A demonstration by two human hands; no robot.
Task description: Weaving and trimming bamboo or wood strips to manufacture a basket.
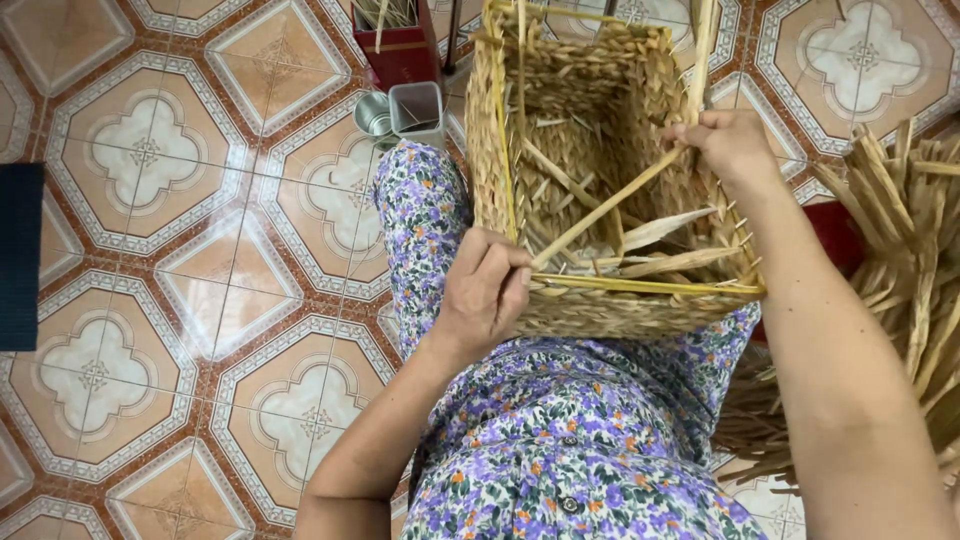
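A rectangular woven straw basket (600, 310) rests on my lap, its opening toward me, with loose straw ends poking inside. My left hand (485, 290) grips the near rim at the left corner and pinches one end of a long flat straw strand (610, 205). My right hand (725, 145) holds the strand's other end at the right wall of the basket. The strand runs diagonally across the opening between both hands. A yellow frame rod (650, 287) runs along the near rim.
A heap of dried straw strands (900, 260) lies at my right. A grey square cup (417, 112), a metal cup (373, 115) and a red box (400, 45) stand on the patterned tile floor beyond my knee. A dark mat edge (20, 255) shows at left.
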